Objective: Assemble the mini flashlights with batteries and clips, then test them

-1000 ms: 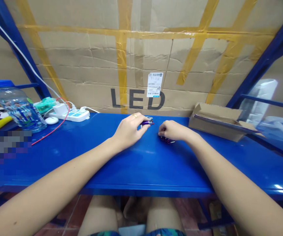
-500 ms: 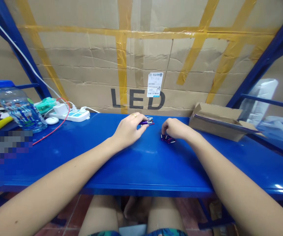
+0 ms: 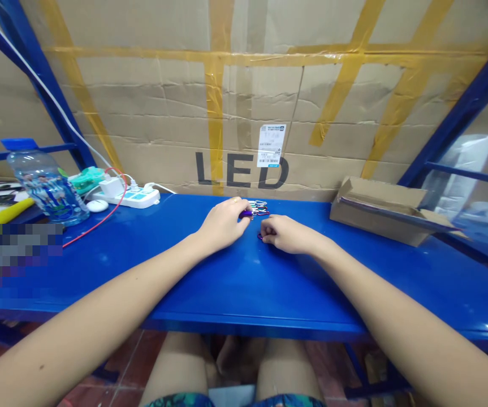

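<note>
Right hand (image 3: 284, 233) slid in closer

Head view: it's shifted toward the left hand (image 3: 224, 223), fingertips pinching a small purple metal clip (image 3: 259, 236), so the work's now bunched together. Left fingers grip a cluster of purple-and-silver metal clips (image 3: 259, 208) on the glossy blue table (image 3: 227, 282). An open brown cardboard box (image 3: 371, 220) sits right (can't see inside); a clear blue-capped plastic bottle (image 3: 48, 192) stands left, contents unclear.

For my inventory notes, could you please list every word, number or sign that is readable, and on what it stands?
"LED": on the large cardboard, in dark capitals.
White label on that cardboard: print and barcode, too small to read.
Bottle: printed wrapper, too blurred to read.
</note>
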The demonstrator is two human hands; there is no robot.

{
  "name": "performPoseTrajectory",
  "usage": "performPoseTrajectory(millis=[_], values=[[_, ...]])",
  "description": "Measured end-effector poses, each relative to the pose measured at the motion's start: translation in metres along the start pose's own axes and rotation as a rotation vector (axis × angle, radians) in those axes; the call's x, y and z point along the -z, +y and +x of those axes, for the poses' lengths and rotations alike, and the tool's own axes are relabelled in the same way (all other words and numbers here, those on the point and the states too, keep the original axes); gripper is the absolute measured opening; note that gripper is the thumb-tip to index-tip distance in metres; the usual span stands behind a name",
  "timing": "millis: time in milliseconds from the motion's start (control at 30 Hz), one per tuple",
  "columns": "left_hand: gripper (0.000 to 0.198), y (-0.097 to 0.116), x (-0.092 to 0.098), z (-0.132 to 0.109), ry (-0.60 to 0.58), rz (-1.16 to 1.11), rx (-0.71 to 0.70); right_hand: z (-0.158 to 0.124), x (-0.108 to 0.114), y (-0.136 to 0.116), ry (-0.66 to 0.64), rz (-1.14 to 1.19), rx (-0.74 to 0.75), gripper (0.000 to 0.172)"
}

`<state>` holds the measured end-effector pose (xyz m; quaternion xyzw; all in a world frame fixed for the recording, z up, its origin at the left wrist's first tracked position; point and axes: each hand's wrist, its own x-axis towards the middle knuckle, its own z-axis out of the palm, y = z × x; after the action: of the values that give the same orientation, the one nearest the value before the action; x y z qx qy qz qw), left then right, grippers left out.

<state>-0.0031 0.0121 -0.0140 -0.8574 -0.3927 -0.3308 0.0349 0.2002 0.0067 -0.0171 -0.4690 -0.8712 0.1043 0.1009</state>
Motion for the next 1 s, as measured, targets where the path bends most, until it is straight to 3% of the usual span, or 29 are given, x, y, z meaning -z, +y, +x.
performPoseTrajectory(millis=[133,233,367,567,767,1000], values=[[0.013,0.0,-0.001,0.0,-0.092,-0.05,-0.016,0.004,-0.009,0.001,0.052,0.043,0.052,0.013],[0.016,0.001,-0.001,0.0,-0.135,-0.162,-0.05,0.005,-0.006,-0.003,0.094,0.343,0.036,0.011],[0.011,0.0,0.001,0.0,-0.088,-0.2,-0.067,0.005,0.001,-0.008,0.061,0.74,0.041,0.013],[0.015,0.001,0.003,0.003,-0.019,-0.171,-0.02,0.006,0.002,-0.005,0.099,1.005,0.046,0.023],[0.022,0.002,-0.001,0.002,0.024,-0.182,0.057,0.01,-0.005,-0.01,0.269,1.061,-0.011,0.02],[0.02,0.004,-0.008,0.001,0.055,-0.192,0.064,0.013,-0.01,-0.01,0.412,0.845,-0.001,0.011]])
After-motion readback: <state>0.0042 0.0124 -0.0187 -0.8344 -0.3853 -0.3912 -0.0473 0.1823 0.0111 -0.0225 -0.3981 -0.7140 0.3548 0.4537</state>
